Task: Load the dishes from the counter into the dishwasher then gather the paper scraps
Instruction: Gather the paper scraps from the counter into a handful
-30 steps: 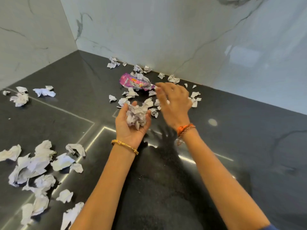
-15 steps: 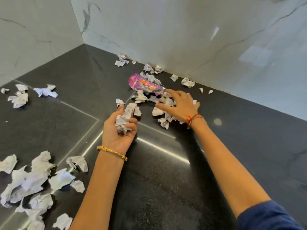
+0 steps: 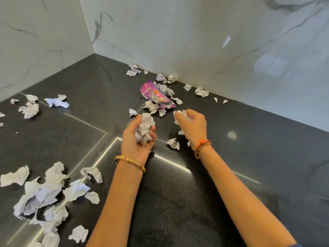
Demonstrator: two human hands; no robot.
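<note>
With paper scraps (image 3: 145, 128) cupped in the left hand (image 3: 138, 138) and more squeezed in the right hand (image 3: 193, 126) mid-frame, both should be kept curled so nothing is dropped.

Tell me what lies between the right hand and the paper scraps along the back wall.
The purple wrapper and loose scraps around it lie on the counter between the right hand, which already grips scraps, and the paper scraps at the wall. Nothing tall blocks the reach.
</note>
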